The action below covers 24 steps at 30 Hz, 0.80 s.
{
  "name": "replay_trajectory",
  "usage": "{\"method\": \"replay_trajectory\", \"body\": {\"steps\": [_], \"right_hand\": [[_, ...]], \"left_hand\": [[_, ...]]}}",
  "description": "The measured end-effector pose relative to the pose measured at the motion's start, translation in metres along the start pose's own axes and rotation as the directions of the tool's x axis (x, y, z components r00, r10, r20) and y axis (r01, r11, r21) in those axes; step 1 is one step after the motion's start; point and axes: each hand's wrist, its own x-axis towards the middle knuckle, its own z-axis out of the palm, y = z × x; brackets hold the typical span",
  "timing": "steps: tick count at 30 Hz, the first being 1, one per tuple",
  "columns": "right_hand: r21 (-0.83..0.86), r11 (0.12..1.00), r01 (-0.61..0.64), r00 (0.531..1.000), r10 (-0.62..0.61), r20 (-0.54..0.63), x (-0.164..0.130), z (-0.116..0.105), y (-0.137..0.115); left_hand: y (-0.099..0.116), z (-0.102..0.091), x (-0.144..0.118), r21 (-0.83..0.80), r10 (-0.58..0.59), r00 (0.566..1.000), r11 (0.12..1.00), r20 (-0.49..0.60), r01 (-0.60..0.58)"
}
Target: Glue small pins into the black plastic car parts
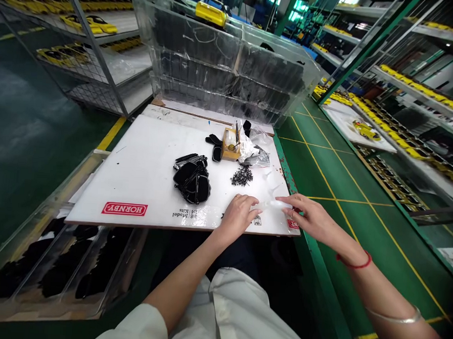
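Observation:
Over the front right of the white board (146,170), my right hand (304,211) pinches a small whitish bottle (279,204), which is blurred. My left hand (241,213) is closed at the bottle's narrow left end, thumb and forefinger curled around it; the tip itself is hard to make out. Just beyond my hands lies a heap of small black pieces (242,176). To the left of the heap is a pile of black rounded parts (192,180) with shiny rims, some stacked on edge.
Behind the heap stands a small yellow box (231,145), beside crumpled clear plastic bags (259,153) and loose black parts (214,147). Large clear bins (194,51) rise at the back, with a yellow item (211,12) on top. Below left, a divided tray (101,304) holds black parts.

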Motion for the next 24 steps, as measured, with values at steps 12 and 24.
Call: {"method": "replay_trajectory", "body": {"steps": [12,24], "right_hand": [[-0.124,0.991,0.046,0.999,-0.044,0.014,0.005,-0.007,-0.007],[-0.215,0.973,0.088,0.996,-0.079,0.047,0.007,-0.012,-0.009]], "left_hand": [[-0.001,0.002,0.001,0.038,0.017,1.000,0.999,0.002,-0.017],[0.000,0.002,0.001,0.049,0.015,1.000,0.999,-0.004,-0.014]]}}
